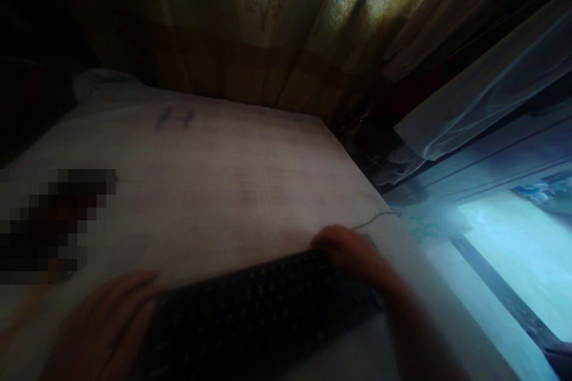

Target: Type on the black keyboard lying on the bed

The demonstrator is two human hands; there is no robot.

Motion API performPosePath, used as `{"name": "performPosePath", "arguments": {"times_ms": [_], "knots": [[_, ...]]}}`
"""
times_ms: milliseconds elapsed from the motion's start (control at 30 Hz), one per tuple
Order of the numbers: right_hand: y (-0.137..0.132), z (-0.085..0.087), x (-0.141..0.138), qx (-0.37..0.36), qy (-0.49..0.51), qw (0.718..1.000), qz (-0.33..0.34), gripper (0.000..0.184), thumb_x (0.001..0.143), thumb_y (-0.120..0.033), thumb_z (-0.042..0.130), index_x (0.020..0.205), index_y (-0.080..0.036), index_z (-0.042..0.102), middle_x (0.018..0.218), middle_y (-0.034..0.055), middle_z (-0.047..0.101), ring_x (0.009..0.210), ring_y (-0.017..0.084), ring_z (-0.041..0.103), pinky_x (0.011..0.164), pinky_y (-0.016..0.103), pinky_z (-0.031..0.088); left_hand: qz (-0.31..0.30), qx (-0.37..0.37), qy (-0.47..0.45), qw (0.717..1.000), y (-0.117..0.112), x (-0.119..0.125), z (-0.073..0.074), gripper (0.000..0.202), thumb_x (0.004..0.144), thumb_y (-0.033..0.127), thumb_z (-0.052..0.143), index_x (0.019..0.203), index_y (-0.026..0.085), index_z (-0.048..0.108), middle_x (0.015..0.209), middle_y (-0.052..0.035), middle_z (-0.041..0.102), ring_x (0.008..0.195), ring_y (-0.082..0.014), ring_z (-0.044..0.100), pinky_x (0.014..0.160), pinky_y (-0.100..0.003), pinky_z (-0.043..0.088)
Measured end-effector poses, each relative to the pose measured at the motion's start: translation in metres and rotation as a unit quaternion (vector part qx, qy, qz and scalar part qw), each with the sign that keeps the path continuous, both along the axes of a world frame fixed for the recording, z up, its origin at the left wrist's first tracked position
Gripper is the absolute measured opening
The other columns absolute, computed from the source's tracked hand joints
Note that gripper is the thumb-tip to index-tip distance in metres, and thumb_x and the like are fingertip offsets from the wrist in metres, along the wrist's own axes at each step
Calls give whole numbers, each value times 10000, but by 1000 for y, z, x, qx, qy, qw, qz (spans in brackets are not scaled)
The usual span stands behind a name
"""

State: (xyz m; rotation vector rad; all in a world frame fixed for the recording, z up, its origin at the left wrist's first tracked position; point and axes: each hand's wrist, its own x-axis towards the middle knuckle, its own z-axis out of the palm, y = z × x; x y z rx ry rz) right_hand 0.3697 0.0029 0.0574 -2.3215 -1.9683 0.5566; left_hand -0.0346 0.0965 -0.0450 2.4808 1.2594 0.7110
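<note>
A black keyboard (254,315) lies across the near part of a pale table (223,172). My left hand (107,321) grips its left end with the fingers curled against the edge. My right hand (353,253) holds the far right corner, fingers wrapped over it. A thin grey cable (373,219) runs from the keyboard's right end toward the table's right edge. The picture is dim and blurred.
A blurred-out dark patch (53,220) sits on the table's left side. Yellowish patterned curtains (286,18) hang behind the table. To the right are white fabric (482,101) and a bright bluish floor area (513,250) beyond the table's edge.
</note>
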Motion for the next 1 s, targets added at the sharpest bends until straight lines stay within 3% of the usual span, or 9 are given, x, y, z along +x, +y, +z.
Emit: {"name": "performPosePath", "arguments": {"times_ms": [333, 533, 1000], "knots": [[-7, 1, 34, -43, -38, 996, -61, 309, 850, -121, 464, 938, -205, 748, 955, 85, 731, 894, 233, 661, 832, 373, 504, -7, 18, 16, 1000, 1, 1, 1, 280, 891, 387, 454, 981, 270, 691, 1118, -63, 694, 1069, -299, 608, 957, -496, 448], [-13, -2, 46, -36, -13, 998, -53, 316, 848, -115, 448, 928, -193, 744, 943, 89, 717, 885, 223, 654, 832, 354, 505, -4, 39, 10, 999, 2, -1, -1, 293, 884, 431, 463, 961, 281, 703, 1096, -47, 707, 1039, -291, 622, 942, -483, 457], [-25, -7, 81, -57, -24, 993, -100, 278, 883, -252, 476, 952, -203, 740, 1004, 87, 714, 962, 238, 643, 867, 341, 468, -37, 70, 9, 997, 4, -1, -4, 246, 904, 351, 437, 1039, 290, 632, 1124, -58, 669, 1035, -284, 599, 900, -502, 446]]}}
